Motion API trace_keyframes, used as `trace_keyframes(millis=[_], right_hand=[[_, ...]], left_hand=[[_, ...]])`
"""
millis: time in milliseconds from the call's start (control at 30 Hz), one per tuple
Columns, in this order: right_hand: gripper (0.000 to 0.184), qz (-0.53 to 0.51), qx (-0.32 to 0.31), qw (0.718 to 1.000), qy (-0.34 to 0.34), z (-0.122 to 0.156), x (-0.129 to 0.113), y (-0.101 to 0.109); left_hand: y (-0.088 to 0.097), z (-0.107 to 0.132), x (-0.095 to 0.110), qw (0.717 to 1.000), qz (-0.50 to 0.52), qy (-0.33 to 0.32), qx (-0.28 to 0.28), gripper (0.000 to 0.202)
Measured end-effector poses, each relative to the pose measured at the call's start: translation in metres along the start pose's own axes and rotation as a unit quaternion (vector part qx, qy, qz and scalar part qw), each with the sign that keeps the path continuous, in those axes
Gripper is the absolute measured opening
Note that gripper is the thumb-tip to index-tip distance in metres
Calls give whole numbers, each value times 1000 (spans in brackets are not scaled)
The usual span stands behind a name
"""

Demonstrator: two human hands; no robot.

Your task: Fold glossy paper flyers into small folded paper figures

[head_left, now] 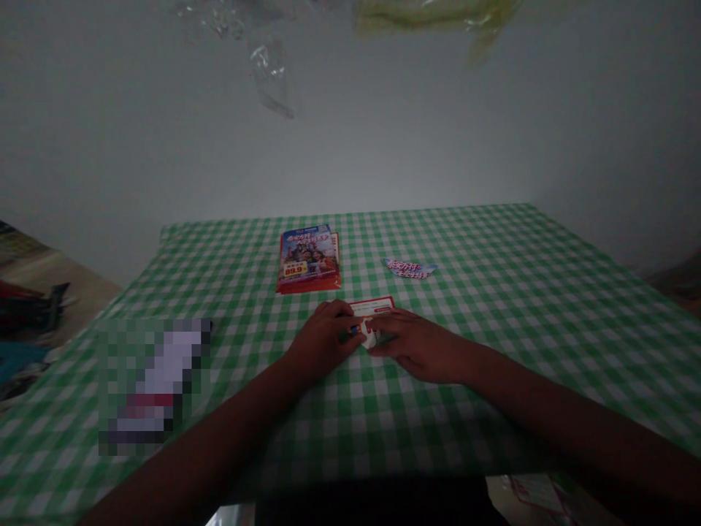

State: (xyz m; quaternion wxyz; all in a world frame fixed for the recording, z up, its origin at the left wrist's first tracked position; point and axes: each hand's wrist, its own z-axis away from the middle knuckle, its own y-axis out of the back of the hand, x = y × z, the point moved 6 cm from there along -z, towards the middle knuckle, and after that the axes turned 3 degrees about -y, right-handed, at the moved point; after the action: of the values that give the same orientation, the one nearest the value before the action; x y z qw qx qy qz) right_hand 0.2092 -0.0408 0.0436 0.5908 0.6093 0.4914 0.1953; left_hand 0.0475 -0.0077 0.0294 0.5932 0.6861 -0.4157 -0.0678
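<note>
So we've got our left hand [323,337] and right hand [416,343] meeting mid-desk [493,292], both grips pinching the little red-edged paper [375,305] just nearside of the leaflet stack [308,257], and we reckon pressing it flat with edges lined up works best.

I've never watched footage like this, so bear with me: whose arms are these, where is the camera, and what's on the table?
No machine here: a person wears a camera on the head, looking down at their own arms. The left hand and right hand meet on a small red-and-white paper and pinch it between them. Everything sits on a table with a green checked cloth. Farther back lie colourful leaflets and a small scrap. The patch at left is blurred out.
</note>
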Motion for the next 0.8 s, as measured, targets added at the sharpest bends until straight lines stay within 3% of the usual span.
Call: trace_keyframes(millis=[233, 800], right_hand=[[44, -10, -17, 1000, -12, -5, 2, 1], [43, 39, -56, 996, -63, -8, 3, -5]], left_hand=[[3, 3, -3, 998, -41, 27, 35, 31], [-1, 0, -18, 994, -31, 98, 39, 32]])
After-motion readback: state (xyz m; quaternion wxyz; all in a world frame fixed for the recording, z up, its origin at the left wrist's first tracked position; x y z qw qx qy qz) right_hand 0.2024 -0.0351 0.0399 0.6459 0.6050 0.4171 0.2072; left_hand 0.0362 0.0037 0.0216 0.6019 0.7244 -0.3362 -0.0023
